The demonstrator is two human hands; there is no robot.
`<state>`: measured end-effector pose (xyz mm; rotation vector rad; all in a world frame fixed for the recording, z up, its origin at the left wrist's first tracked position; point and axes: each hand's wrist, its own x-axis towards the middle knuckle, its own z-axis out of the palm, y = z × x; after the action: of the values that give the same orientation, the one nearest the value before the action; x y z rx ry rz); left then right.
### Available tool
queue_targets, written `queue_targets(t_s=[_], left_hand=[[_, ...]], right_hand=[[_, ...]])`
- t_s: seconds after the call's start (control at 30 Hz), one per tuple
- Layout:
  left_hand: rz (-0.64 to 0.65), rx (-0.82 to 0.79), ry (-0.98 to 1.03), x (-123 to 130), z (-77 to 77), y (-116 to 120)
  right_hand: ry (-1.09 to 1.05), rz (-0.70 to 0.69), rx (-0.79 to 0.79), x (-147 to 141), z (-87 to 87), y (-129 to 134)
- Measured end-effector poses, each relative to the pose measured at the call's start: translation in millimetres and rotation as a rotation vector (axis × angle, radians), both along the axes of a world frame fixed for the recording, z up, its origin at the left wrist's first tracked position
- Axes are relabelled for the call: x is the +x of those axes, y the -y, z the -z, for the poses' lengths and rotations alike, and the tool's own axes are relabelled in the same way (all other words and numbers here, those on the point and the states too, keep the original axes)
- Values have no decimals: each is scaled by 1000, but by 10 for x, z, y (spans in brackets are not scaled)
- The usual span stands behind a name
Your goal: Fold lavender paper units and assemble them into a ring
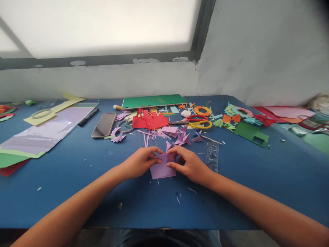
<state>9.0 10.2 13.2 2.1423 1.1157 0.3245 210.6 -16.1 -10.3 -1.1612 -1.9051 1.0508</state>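
Between my hands is a small piece of purple paper (162, 171), its lower edge near the blue tabletop. My left hand (141, 162) pinches its upper left part between thumb and fingers. On the upper right, my right hand (191, 164) grips the same paper with thumb and forefinger. Folded purple paper pieces (182, 137) lie just beyond my fingers, among thin purple strips. A clear ruler (212, 156) rests to the right of my right hand.
Behind my hands lie red cut paper (150, 120), scissors with red and yellow handles (200, 124) and a green board (154, 101). A phone (104, 125) and a plastic sleeve of coloured paper (48, 130) are on the left. Green card (250, 133) lies right.
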Motion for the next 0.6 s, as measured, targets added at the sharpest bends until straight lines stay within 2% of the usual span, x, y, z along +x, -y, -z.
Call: queue_targets(t_s=[0.3,0.6], left_hand=[[-123,214,-34,-116,59,-106],[-95,367,-72,-91,135,-69]], right_hand=[[117,44,161,71,37,-74],[245,34,377,99,92,-118]])
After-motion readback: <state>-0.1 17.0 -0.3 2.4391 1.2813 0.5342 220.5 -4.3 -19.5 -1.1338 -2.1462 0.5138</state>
